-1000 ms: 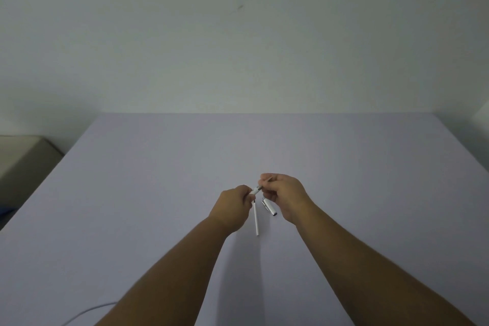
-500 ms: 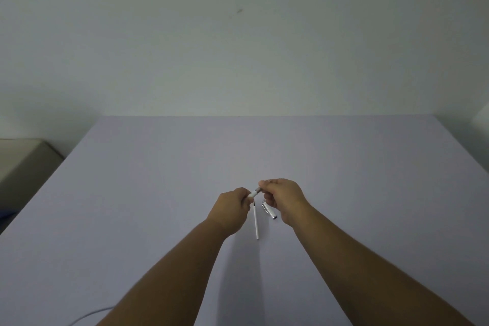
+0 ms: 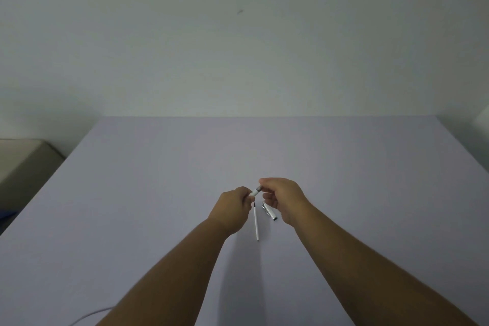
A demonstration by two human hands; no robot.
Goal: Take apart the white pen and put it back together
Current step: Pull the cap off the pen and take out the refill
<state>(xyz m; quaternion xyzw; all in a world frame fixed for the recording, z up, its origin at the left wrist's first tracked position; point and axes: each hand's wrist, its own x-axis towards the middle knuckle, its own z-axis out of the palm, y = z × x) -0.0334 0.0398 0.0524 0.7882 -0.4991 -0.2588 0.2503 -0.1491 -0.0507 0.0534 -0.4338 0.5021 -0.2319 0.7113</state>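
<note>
My left hand [image 3: 234, 206] and my right hand [image 3: 283, 194] meet above the middle of the lilac table [image 3: 158, 193]. Between their fingertips they grip a short white pen barrel [image 3: 255, 191] with a grey metal end; the left hand holds the white part, the right pinches the grey end. Most of the barrel is hidden in my left fist. A thin white refill [image 3: 256, 222] with a dark tip lies on the table just below the hands. The white pen cap [image 3: 269, 211] with its metal clip lies beside it, under my right hand.
A white cable [image 3: 90, 316] curls in at the table's near left edge. A beige piece of furniture [image 3: 18, 159] stands beyond the left edge. A plain wall rises behind the table's far edge.
The hands have barely shifted. The right fingers have slid a little along the grey end of the barrel. The refill and cap lie where they were.
</note>
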